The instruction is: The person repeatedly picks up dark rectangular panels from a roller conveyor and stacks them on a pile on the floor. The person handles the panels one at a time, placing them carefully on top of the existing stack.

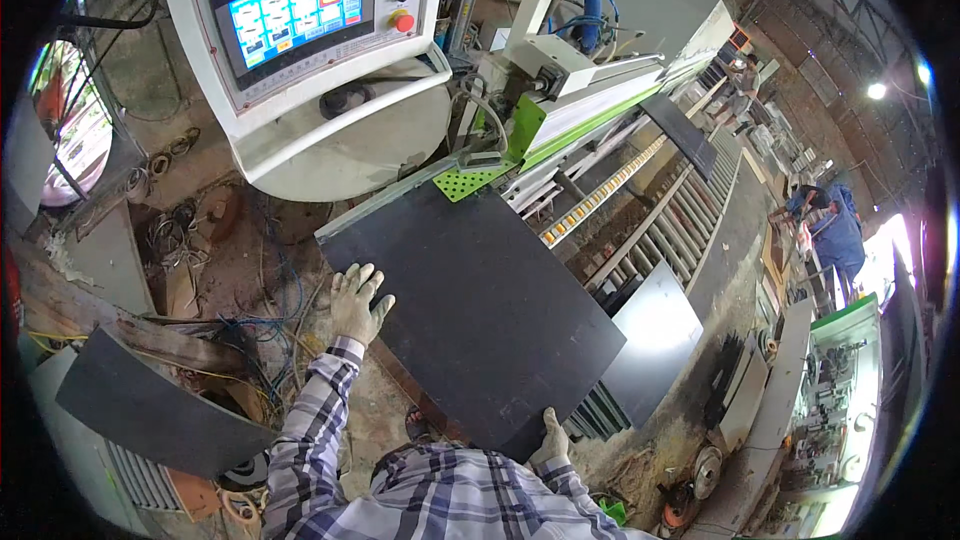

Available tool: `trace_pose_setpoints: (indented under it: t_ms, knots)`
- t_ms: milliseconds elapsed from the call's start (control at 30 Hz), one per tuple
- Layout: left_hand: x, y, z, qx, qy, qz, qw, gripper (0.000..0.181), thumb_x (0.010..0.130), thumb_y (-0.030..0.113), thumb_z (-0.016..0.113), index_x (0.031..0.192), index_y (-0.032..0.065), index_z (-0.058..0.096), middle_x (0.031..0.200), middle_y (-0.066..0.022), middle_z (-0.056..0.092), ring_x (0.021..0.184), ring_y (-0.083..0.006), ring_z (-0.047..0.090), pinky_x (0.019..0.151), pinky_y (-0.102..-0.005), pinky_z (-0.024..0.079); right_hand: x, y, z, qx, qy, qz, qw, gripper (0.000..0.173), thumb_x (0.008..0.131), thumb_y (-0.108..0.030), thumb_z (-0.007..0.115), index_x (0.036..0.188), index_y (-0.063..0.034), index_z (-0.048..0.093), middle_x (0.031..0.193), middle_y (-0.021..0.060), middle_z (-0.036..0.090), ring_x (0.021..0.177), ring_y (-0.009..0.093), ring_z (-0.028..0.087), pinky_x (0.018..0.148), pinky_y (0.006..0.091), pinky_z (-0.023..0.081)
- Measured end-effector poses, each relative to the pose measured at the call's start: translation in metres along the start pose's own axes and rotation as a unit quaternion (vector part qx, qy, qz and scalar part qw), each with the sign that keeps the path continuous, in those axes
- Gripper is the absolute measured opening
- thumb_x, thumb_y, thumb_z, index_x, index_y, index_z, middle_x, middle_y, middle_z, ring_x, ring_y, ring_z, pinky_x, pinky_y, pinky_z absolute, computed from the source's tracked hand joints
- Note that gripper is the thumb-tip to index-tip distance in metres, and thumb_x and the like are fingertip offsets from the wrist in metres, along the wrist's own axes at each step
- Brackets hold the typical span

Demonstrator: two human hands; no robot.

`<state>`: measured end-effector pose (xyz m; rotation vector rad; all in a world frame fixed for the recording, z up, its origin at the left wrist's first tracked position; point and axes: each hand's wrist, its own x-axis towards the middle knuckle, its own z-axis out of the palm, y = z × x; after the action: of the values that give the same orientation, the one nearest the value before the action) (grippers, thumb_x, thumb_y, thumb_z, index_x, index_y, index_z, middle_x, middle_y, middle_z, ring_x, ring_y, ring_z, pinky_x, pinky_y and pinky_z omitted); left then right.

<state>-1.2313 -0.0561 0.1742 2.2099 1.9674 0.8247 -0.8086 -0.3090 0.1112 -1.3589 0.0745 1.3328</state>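
A large dark rectangular panel (480, 307) lies in front of me, its far edge at the machine's infeed beside a green perforated plate (466, 183). My left hand (360, 305), in a pale glove, rests with spread fingers at the panel's left edge. My right hand (551, 437), also gloved, grips the near right corner, thumb on top and the fingers hidden beneath. A machine control panel (315, 15) with a lit screen and a red stop button (401, 21) stands beyond, at the upper left.
A stack of glossy panels (652, 345) stands to the right, near a roller conveyor (675, 232). Another dark panel (157, 405) is at the lower left. Cables and hoses (277, 322) lie on the floor at left. Two people are farther off at the upper right.
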Motion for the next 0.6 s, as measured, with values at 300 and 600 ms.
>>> trace_pose_setpoints:
  t_ms: [300, 600]
  knots:
    - [-0.023, -0.014, -0.029, 0.062, -0.141, 0.217, 0.964, 0.098, 0.083, 0.082, 0.057, 0.156, 0.0169, 0.051, 0.162, -0.0112, 0.047, 0.154, -0.0349, 0.037, 0.131, -0.0542, 0.02, -0.027, -0.017, 0.033, 0.046, 0.005, -0.028, 0.999, 0.038, 0.1, -0.031, 0.073, 0.131, -0.0085, 0.067, 0.123, 0.0106, 0.074, 0.107, 0.033, 0.072, 0.1, 0.0539, 0.058]
    - [0.01, 0.002, 0.003, 0.042, -0.125, 0.216, 0.967, 0.098, 0.078, 0.079, 0.059, 0.155, 0.0187, 0.052, 0.162, -0.0078, 0.047, 0.152, -0.0338, 0.038, 0.129, -0.0549, 0.023, 0.02, -0.042, 0.022, 0.01, 0.071, -0.028, 0.997, 0.039, 0.1, -0.033, 0.074, 0.127, -0.0064, 0.069, 0.119, 0.0081, 0.075, 0.105, 0.03, 0.072, 0.099, 0.0478, 0.058]
